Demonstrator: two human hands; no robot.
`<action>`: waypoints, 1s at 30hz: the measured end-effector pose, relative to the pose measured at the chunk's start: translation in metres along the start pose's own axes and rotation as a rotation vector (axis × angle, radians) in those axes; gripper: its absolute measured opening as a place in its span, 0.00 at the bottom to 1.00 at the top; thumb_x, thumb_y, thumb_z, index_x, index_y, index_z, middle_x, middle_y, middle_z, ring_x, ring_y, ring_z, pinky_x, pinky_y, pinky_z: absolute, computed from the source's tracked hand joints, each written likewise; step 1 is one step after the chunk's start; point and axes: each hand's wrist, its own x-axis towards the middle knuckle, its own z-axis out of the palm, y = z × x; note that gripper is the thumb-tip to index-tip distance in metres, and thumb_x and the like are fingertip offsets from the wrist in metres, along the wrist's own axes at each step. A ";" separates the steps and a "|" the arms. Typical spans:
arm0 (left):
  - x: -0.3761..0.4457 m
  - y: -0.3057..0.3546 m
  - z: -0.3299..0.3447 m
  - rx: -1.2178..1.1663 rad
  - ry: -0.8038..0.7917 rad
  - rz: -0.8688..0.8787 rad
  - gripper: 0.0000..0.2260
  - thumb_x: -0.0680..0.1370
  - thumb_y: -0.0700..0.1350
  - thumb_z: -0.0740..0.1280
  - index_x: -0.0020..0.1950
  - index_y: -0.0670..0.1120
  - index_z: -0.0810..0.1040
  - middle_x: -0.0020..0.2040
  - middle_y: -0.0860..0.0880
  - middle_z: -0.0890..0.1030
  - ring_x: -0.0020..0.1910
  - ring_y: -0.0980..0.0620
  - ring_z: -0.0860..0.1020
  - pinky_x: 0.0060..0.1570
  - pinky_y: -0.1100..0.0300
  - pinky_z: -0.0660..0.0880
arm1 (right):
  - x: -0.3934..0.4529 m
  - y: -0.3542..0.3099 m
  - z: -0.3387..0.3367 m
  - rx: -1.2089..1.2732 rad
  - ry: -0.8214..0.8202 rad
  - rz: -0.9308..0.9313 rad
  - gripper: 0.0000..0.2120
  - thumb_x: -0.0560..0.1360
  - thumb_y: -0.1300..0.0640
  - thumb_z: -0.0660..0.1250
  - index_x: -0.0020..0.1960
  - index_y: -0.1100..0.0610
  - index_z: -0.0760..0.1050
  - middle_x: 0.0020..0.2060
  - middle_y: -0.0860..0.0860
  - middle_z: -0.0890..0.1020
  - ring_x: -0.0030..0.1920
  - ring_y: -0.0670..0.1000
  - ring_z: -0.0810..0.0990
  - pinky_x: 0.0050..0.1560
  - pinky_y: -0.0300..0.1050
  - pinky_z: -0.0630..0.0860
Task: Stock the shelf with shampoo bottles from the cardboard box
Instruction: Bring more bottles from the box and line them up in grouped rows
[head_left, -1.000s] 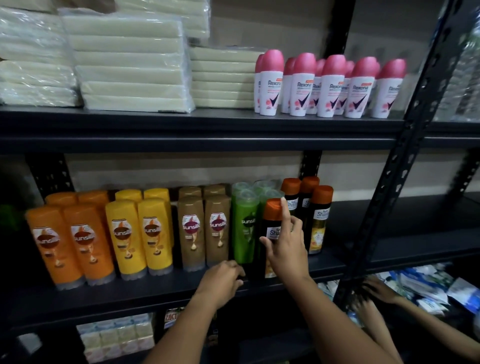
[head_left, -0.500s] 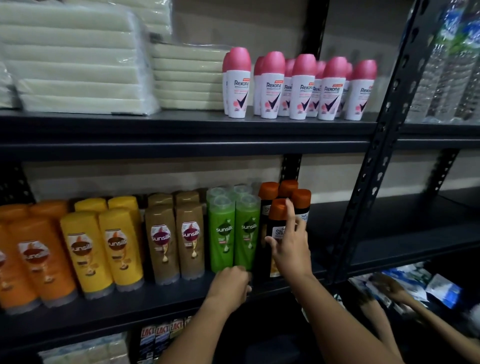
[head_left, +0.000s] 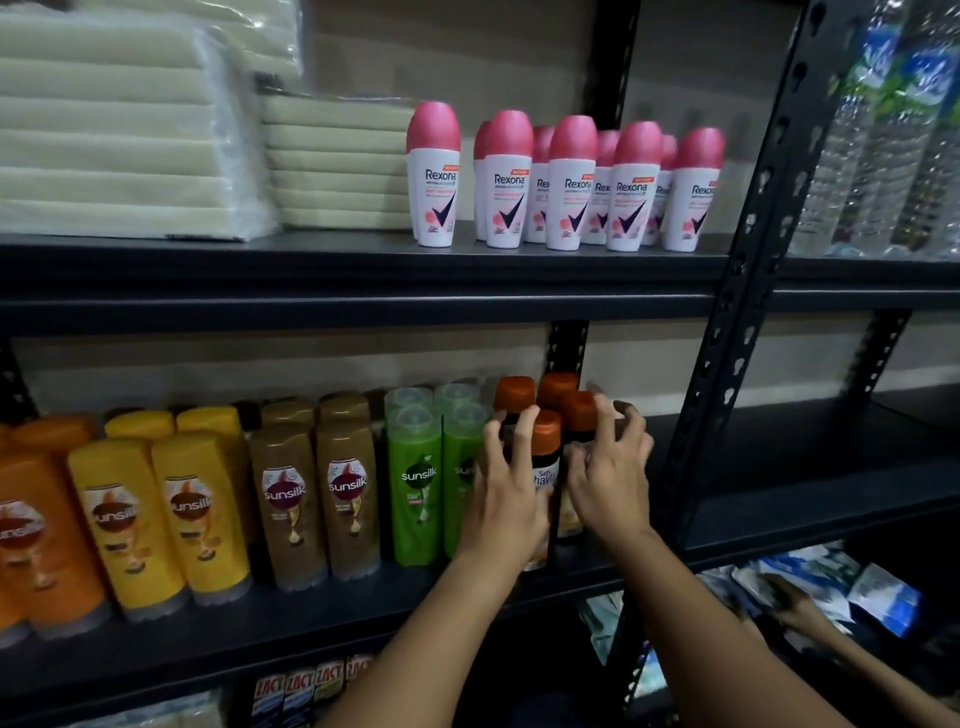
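Shampoo bottles (head_left: 545, 467): left hand (head_left: 506, 499) risen from shelf edge (head_left: 311, 623); both grips wide, right hand (head_left: 608, 478) alongside.

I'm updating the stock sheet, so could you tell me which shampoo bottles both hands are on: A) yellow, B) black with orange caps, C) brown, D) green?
B: the left hand and right hand flank the front black bottle, right of the green bottles.

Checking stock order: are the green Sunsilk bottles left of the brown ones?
No, the green Sunsilk bottles stand right of the brown Sunsilk bottles.
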 end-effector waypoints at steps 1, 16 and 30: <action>0.005 0.005 0.003 0.016 -0.009 -0.016 0.44 0.77 0.42 0.72 0.80 0.60 0.45 0.76 0.44 0.56 0.63 0.41 0.75 0.54 0.49 0.80 | 0.007 0.003 -0.002 -0.020 -0.046 0.000 0.29 0.80 0.58 0.62 0.76 0.43 0.56 0.74 0.56 0.57 0.69 0.62 0.60 0.45 0.53 0.73; 0.041 0.017 0.021 0.276 -0.114 -0.149 0.38 0.76 0.29 0.67 0.80 0.45 0.52 0.78 0.39 0.53 0.59 0.42 0.78 0.54 0.51 0.80 | 0.025 0.032 0.008 0.035 -0.276 0.006 0.43 0.76 0.69 0.63 0.77 0.35 0.50 0.69 0.59 0.65 0.57 0.62 0.77 0.53 0.57 0.79; 0.038 0.016 0.023 0.308 -0.120 -0.113 0.46 0.77 0.30 0.67 0.82 0.49 0.40 0.82 0.41 0.38 0.47 0.46 0.83 0.43 0.55 0.82 | 0.032 0.042 0.019 0.026 -0.281 -0.003 0.50 0.74 0.71 0.68 0.77 0.32 0.45 0.70 0.59 0.64 0.59 0.62 0.77 0.53 0.59 0.81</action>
